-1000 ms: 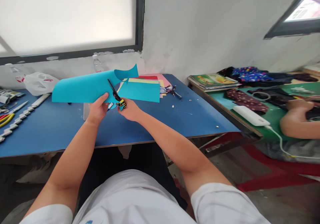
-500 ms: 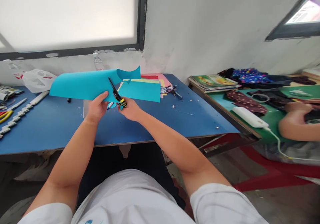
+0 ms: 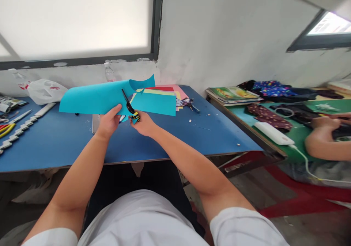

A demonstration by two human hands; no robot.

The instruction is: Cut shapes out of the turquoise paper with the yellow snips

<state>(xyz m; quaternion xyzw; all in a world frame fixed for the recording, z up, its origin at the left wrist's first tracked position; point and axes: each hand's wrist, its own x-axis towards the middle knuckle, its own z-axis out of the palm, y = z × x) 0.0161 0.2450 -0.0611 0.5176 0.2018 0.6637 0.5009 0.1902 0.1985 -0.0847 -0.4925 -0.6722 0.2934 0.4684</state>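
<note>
My left hand (image 3: 110,120) pinches the lower edge of a large turquoise sheet of paper (image 3: 90,96), thumb on top. The sheet is held above the table and bends over at its far side; a curved strip curls up at its right end. My right hand (image 3: 144,123) grips scissors (image 3: 129,103) with black blades and black-and-yellow handles. Their blades point up and away, against the right part of the sheet; whether they are parted is hard to make out. Under the hands, a small turquoise scrap and a pen (image 3: 122,118) lie partly hidden.
Coloured paper sheets (image 3: 156,103) lie on the blue table (image 3: 170,140) behind my right hand. A plastic bag (image 3: 46,91), a bottle (image 3: 109,72), and yellow-handled pliers (image 3: 7,129) are around. Magazines (image 3: 233,95), a white power strip (image 3: 274,133) and another person's arm (image 3: 326,138) are right.
The view has shifted slightly, so the table sits a little lower in it. The sheet's left end has moved slightly right and down; both hands keep their hold.
</note>
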